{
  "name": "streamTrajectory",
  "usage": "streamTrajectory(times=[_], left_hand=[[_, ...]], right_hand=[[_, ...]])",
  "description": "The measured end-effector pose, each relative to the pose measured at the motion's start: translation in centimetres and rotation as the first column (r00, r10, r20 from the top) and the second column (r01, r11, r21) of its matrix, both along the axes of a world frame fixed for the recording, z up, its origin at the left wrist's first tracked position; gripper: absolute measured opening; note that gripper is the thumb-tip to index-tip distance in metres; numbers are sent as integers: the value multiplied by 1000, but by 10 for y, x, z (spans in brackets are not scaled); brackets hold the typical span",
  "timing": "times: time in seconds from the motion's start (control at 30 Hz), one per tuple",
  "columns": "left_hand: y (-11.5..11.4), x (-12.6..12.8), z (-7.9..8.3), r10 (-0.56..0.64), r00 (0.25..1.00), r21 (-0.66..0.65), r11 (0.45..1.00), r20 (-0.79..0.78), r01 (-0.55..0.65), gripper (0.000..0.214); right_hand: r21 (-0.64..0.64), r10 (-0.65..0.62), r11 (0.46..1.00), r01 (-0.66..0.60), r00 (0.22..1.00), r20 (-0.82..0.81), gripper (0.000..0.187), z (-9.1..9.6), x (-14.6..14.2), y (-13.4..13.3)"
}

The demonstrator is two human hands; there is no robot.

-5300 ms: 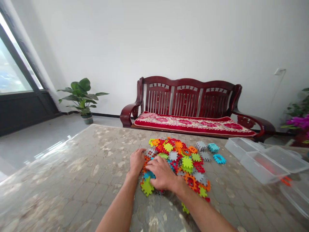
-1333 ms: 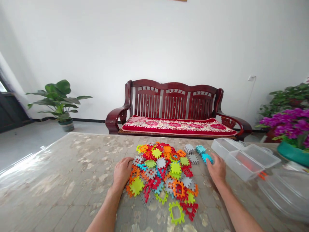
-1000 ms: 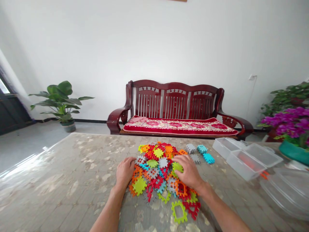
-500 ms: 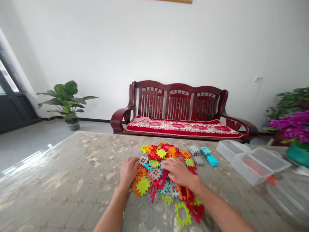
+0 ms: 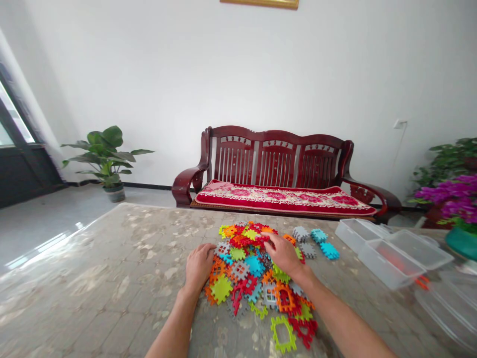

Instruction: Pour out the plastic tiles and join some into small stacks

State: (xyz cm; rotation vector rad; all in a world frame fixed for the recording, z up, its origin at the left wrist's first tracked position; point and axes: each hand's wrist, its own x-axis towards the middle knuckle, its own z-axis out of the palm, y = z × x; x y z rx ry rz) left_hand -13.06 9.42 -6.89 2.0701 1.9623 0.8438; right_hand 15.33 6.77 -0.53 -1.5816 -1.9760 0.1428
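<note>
A heap of toothed plastic interlocking tiles (image 5: 238, 271) in red, orange, lime green, grey and blue lies on the table. My left hand (image 5: 199, 264) rests at the heap's left edge, fingers loosely bent and reaching a grey windowed tile (image 5: 222, 248); it holds nothing that I can see. Over the upper right of the heap, my right hand (image 5: 285, 254) has thumb and forefinger pinched at a red tile (image 5: 257, 240). Its palm and wrist hide some tiles underneath. A blue tile (image 5: 254, 266) shows in the middle of the heap.
Small grey stacks (image 5: 300, 233) and blue stacks (image 5: 330, 250) of tiles stand right of the heap. Farther right are a clear divided plastic box (image 5: 387, 261) and clear lids (image 5: 447, 308). A teal flower pot (image 5: 462, 242) stands at the right edge. A wooden bench (image 5: 276, 164) is behind the table.
My right hand has lifted off the heap's middle and shifted up and right, its fingers now drawn into a pinch. The blue tile has come into view. My left hand has stayed put.
</note>
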Motion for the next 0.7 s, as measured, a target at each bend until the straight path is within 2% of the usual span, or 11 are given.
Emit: streamTrajectory(times=[0.13,0.27,0.33,0.4,0.47,0.5,0.6,0.7], left_hand=[[0,1,2,-9,1000,-11,1000,-1,9,31],[-1,1,3,-13,1000,-7,1000,4,13,31],[-1,1,2,-11,1000,-8,1000,4,11,31],[-1,1,2,-9,1000,-11,1000,1,9,31],[0,0,1,-6,1000,-11,1000,-3,6,30],[0,0,0,-5,1000,-9,1000,-4,5,30],[0,0,-1,-7,1000,-9,1000,-2,7,31],[0,0,0,-12,1000,-17,1000,-2,12,31]], right_hand=[[-150,-176,977,154,974,-146,49,3,12,22],[-249,-237,950,188,954,-184,50,-6,26,38],[-203,-261,951,233,957,-125,48,-9,29,37],[-71,-250,967,246,967,-52,47,-9,25,29],[54,-163,985,163,987,-2,43,-6,17,17],[72,-90,994,88,996,20,41,-4,12,10],[-18,157,988,-156,981,117,36,1,-4,-7],[-123,320,947,-298,917,237,40,4,-14,-18]])
